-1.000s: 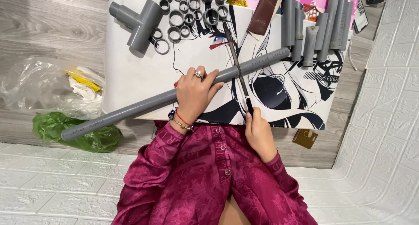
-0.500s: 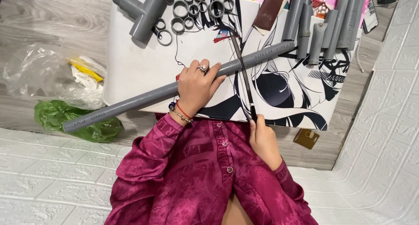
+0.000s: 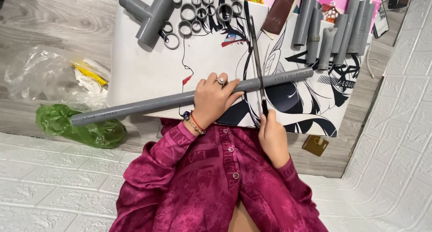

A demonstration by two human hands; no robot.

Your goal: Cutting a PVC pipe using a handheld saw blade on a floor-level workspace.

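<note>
Pipe (image 3: 148, 105) under left hand (image 3: 211, 99); right hand (image 3: 271, 135) holds blade (image 3: 258, 56)

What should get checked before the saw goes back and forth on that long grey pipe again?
1. Left hand pressing the long grey pipe down on the printed board: ok.
2. Right hand gripping the saw blade at its near end: ok.
3. Blade lying across the pipe, beside the left fingers but apart from them: ok, though close.
4. Pipe's left end hanging off the board over the green bag, unsupported: not ok.
5. Cut rings and short pipes out of the blade's path: ok.
6. How deep the cut is: cannot tell.
</note>
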